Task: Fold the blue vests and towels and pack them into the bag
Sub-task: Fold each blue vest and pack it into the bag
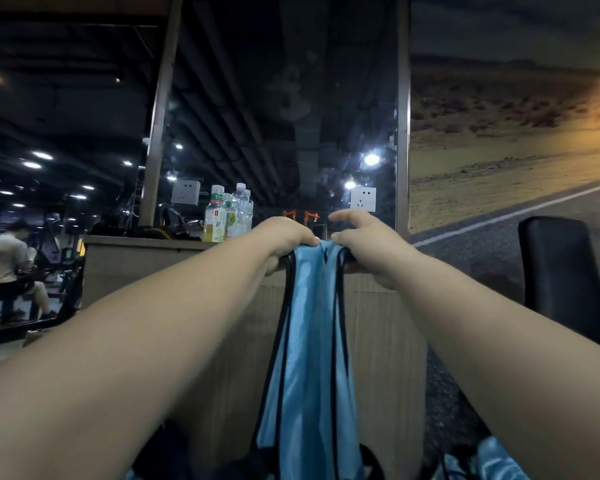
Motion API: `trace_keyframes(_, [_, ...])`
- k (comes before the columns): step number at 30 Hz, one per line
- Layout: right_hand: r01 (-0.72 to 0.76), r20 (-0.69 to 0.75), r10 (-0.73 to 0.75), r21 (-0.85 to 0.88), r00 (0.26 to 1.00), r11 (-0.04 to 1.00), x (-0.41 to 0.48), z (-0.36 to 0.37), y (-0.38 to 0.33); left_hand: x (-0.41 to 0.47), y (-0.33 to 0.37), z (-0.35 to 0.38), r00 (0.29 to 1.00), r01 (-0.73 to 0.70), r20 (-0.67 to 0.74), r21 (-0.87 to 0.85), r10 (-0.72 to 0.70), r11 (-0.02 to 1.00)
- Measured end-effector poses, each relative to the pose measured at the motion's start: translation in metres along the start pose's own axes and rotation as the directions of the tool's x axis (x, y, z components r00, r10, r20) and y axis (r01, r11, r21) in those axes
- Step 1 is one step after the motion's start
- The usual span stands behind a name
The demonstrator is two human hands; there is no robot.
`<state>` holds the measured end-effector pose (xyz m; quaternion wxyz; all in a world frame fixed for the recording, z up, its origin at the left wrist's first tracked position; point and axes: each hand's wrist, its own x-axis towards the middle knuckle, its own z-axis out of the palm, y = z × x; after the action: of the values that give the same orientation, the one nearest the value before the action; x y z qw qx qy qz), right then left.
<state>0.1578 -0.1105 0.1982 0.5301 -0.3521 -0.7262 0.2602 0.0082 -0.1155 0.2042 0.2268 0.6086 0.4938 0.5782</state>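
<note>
Blue shiny vest [309, 341] with black trim, head view. I hold it up by its top: left hand [286, 237] pinches one shoulder strap, right hand [362, 242] pinches the other. The grips almost touch, and the cloth hangs straight down below them. My read on the step: straps matched, first lengthwise fold of a vest. Next I'd lay it flat and fold the hanging tail up toward the grips. More blue cloth [492, 459] lies low, right of the grips. Bag: can't tell, only dark shapes under the vest. Bottles [227, 216] stand beyond the left hand.
</note>
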Motion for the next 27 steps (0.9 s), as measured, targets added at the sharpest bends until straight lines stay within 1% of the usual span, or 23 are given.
trace_keyframes(3, [0.009, 0.026, -0.009, 0.008, 1.000, 1.000, -0.004, 0.009, 0.003, -0.003, 0.003, 0.010, 0.998, 0.004, 0.070, -0.083, 0.002, 0.997])
trace_keyframes(6, [-0.013, 0.083, 0.003, 0.116, 0.997, 0.993, -0.007, 0.012, 0.005, -0.005, 0.000, 0.015, 0.991, 0.008, 0.134, -0.188, 0.018, 0.982])
trace_keyframes(9, [-0.071, 0.155, 0.038, 0.210, 0.987, 0.975, -0.009, 0.011, 0.007, -0.002, -0.003, 0.014, 0.990, 0.047, 0.138, -0.297, -0.005, 0.954])
trace_keyframes(11, [-0.025, 0.200, -0.008, 0.165, 0.980, 0.986, -0.009, 0.009, 0.010, -0.003, -0.003, 0.013, 0.987, 0.060, 0.159, -0.338, -0.006, 0.939])
trace_keyframes(14, [0.106, 0.230, -0.105, 0.010, 0.967, 0.994, -0.008, 0.008, 0.018, -0.006, -0.003, 0.011, 0.980, 0.077, 0.198, -0.394, 0.003, 0.916])
trace_keyframes(16, [0.136, 0.187, -0.117, -0.094, 0.975, 0.986, -0.006, 0.007, 0.021, -0.008, -0.005, 0.011, 0.984, 0.057, 0.176, -0.418, 0.019, 0.907])
trace_keyframes(18, [0.123, 0.130, -0.107, -0.120, 0.986, 0.985, -0.006, 0.005, 0.022, -0.006, -0.010, 0.010, 0.989, 0.043, 0.143, -0.442, 0.023, 0.896])
trace_keyframes(22, [0.137, 0.042, -0.132, -0.150, 0.990, 0.979, -0.008, 0.003, 0.024, -0.007, -0.018, 0.011, 0.988, 0.067, 0.154, -0.544, 0.021, 0.836])
trace_keyframes(25, [0.130, -0.066, -0.147, -0.219, 0.987, 0.967, -0.003, 0.003, 0.029, -0.009, -0.028, 0.017, 0.980, 0.063, 0.192, -0.523, 0.045, 0.850])
trace_keyframes(27, [0.113, -0.138, -0.153, -0.263, 0.978, 0.958, 0.001, 0.002, 0.032, -0.011, -0.037, 0.020, 0.967, 0.070, 0.250, -0.453, 0.052, 0.889])
